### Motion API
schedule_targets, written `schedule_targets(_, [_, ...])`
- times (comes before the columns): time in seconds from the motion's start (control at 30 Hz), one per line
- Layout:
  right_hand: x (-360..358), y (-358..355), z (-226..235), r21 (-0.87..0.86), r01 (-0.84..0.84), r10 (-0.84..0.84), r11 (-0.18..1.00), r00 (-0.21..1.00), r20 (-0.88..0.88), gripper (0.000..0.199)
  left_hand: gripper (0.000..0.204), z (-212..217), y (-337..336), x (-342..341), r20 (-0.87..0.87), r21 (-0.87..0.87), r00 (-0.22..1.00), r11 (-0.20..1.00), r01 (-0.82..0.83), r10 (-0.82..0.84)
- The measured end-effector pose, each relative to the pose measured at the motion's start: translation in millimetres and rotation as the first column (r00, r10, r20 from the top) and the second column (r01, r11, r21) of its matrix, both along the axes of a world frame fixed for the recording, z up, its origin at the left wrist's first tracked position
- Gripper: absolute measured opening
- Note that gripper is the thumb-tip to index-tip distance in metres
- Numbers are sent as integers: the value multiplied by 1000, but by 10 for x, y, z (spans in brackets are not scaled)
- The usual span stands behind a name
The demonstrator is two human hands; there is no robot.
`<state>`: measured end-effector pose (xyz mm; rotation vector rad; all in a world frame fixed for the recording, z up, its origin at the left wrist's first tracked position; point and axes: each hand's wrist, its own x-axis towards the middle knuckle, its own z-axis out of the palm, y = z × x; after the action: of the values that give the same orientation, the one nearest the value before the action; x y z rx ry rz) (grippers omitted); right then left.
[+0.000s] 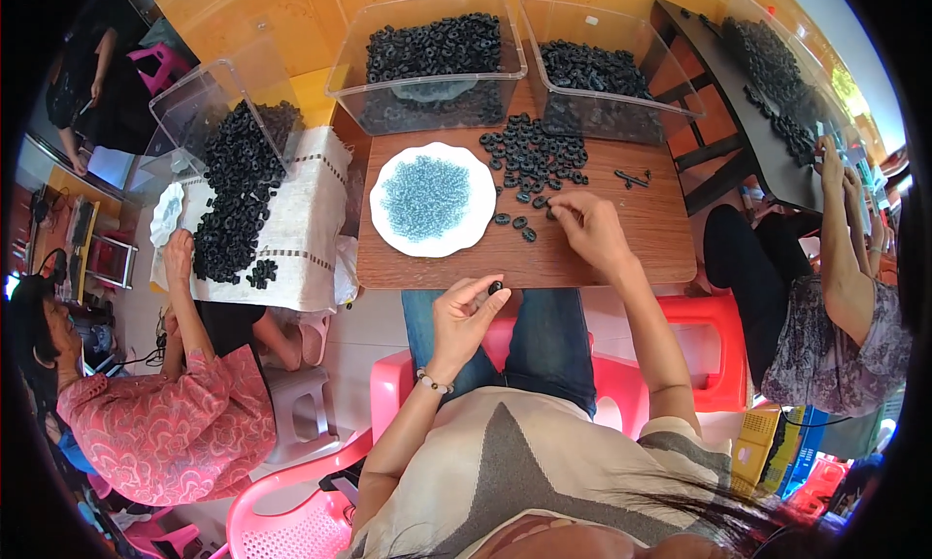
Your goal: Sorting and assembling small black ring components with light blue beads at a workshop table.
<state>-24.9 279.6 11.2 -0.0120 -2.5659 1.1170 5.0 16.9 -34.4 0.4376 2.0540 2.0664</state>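
Note:
Between the thumb and fingers of my left hand [462, 318] is a small black oval part [495, 287], held just off the table's front edge. My right hand [590, 231] reaches over the brown table [437, 274], its fingers bent down by a black oval part at the edge of a loose group. Whether those fingertips grip one is hidden. Several black ring-shaped parts [532, 153] lie spread beyond that hand. To their left, a white scalloped plate [474, 231] carries a heap of small clear bluish pieces [423, 198].
Two clear bins [427, 108] [621, 103] of black parts stand at the table's far side. Small dark sticks [631, 179] lie at right. A person in a pink patterned top [184, 423] works at a cloth-covered table on the left; another person [825, 336] sits at a dark table on the right.

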Motion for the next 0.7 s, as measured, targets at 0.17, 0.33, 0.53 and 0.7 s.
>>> schedule_targets(0.17, [-57, 295, 3, 139, 100, -102, 985, 995, 10, 14, 28, -91, 61, 50, 64, 45, 997, 998, 34, -37])
schedule_targets(0.33, [-22, 410, -52, 125, 116, -119, 985, 993, 14, 15, 27, -79, 138, 95, 172, 86, 981, 994, 71, -85])
schedule_targets(0.53, [-192, 678, -108, 299, 216, -214, 930, 976, -38, 14, 26, -117, 173, 96, 199, 87, 974, 992, 88, -104])
schedule_targets(0.7, [-403, 638, -232, 324, 172, -162, 930, 985, -59, 15, 27, -139, 196, 69, 192, 90, 977, 993, 77, -93])
